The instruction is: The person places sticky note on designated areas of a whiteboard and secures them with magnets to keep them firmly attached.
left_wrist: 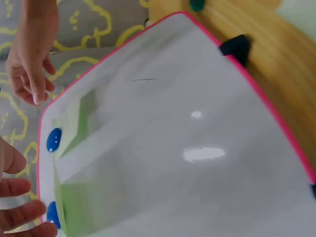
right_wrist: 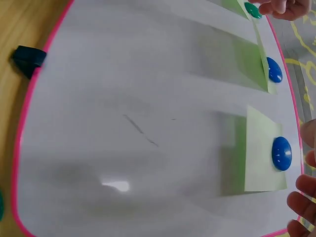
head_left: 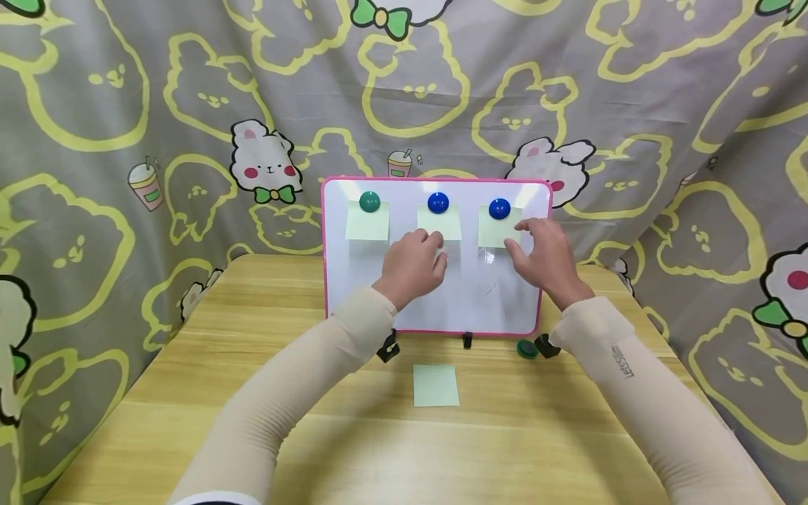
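A pink-edged whiteboard [head_left: 467,294] stands on the table with three pale green sticky notes in a row. One green magnet [head_left: 369,202] pins the left note [head_left: 367,223]. Blue magnets hold the other two: one [head_left: 438,203] on the middle note [head_left: 445,221], another [head_left: 499,209] on the right note [head_left: 491,231]. My left hand [head_left: 413,265] hovers before the middle note, fingers loosely bent and holding nothing. Beside the right note is my right hand [head_left: 546,259], thumb and forefinger apart with nothing between them. In the right wrist view, the right note's lower edge [right_wrist: 252,163] stands off the board.
On the table, a loose green sticky note [head_left: 435,385] lies in front of the board. A green magnet [head_left: 527,348] rests near the board's lower right corner. Black feet [head_left: 389,346] support the board's bottom edge. Patterned grey cloth [head_left: 315,91] hangs behind and at both sides.
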The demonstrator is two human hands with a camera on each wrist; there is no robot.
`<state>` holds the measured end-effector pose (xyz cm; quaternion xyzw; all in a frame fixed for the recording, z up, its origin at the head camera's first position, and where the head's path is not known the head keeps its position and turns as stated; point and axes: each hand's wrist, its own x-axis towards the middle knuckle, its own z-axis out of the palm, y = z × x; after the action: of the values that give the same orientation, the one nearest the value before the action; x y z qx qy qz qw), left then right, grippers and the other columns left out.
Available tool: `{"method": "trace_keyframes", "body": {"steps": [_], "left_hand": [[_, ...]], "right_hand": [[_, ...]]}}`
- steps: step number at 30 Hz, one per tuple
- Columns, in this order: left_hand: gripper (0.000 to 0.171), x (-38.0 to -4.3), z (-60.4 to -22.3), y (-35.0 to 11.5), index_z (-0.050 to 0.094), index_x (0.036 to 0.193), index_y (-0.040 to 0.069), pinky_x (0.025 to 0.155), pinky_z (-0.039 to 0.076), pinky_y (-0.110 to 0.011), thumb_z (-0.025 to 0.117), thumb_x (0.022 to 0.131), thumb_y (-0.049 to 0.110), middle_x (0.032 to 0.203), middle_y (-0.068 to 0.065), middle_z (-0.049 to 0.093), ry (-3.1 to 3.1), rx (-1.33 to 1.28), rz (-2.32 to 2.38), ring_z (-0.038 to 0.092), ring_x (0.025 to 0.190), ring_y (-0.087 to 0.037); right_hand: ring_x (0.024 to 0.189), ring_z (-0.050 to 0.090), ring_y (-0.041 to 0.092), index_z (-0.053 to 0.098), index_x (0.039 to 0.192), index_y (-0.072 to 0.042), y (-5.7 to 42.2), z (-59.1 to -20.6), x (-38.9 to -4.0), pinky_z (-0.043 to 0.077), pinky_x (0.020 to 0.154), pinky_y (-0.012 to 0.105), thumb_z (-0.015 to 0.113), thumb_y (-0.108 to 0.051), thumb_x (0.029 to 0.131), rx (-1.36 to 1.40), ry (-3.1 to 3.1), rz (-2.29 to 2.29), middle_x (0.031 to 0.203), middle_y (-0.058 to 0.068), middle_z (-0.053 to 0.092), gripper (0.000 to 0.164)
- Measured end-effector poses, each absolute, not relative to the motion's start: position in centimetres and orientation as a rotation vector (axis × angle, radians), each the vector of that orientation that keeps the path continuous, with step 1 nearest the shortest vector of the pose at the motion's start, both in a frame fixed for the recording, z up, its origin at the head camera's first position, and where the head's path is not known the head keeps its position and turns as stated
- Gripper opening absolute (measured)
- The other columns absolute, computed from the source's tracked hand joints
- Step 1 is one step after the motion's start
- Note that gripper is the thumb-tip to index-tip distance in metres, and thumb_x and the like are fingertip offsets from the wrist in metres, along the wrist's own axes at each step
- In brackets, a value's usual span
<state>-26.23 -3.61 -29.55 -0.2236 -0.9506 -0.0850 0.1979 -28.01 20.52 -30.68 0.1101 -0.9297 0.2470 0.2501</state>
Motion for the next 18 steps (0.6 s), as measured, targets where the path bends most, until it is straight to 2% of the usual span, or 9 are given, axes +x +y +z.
{"method": "trace_keyframes", "body": {"steps": [4, 8, 10, 18], "left_hand": [[0.035, -25.1, -31.0, -5.2, 0.063, 0.121, 0.012, 0.080, 0.050, -0.040, 0.054, 0.096, 0.034, 0.116, -0.010, 0.062, -2.548, -0.598, -0.134, 0.060, 0.099, -0.026], [0.044, -24.0, -32.5, -6.4, 0.059, 0.129, 0.014, 0.098, 0.042, -0.044, 0.056, 0.094, 0.039, 0.133, -0.014, 0.053, -2.523, -0.588, -0.059, 0.050, 0.120, -0.030], [0.046, -23.4, -33.2, -6.9, 0.058, 0.131, 0.013, 0.103, 0.037, -0.047, 0.056, 0.094, 0.039, 0.138, -0.016, 0.049, -2.523, -0.592, -0.024, 0.044, 0.126, -0.033], [0.042, -21.4, -36.3, -8.7, 0.060, 0.127, 0.015, 0.108, 0.027, -0.055, 0.058, 0.091, 0.035, 0.141, -0.019, 0.046, -2.474, -0.588, 0.048, 0.036, 0.133, -0.042]], "right_hand": [[0.120, 0.046, 0.041, 0.056, 0.122, 0.001, 20.8, -31.9, -27.2, 0.030, 0.101, 0.064, 0.067, -0.025, 0.090, 0.280, -2.550, 0.647, 0.126, 0.022, 0.055, 0.043], [0.123, 0.046, 0.042, 0.056, 0.126, 0.001, 21.1, -33.3, -26.5, 0.031, 0.099, 0.066, 0.069, -0.025, 0.089, 0.295, -2.553, 0.600, 0.130, 0.022, 0.055, 0.047], [0.125, 0.044, 0.043, 0.056, 0.127, 0.000, 21.2, -34.0, -26.2, 0.030, 0.099, 0.067, 0.069, -0.025, 0.089, 0.298, -2.562, 0.596, 0.132, 0.022, 0.053, 0.048], [0.130, 0.039, 0.046, 0.054, 0.129, 0.002, 22.2, -37.2, -24.8, 0.025, 0.104, 0.065, 0.068, -0.024, 0.089, 0.328, -2.609, 0.618, 0.139, 0.027, 0.046, 0.050]]}}
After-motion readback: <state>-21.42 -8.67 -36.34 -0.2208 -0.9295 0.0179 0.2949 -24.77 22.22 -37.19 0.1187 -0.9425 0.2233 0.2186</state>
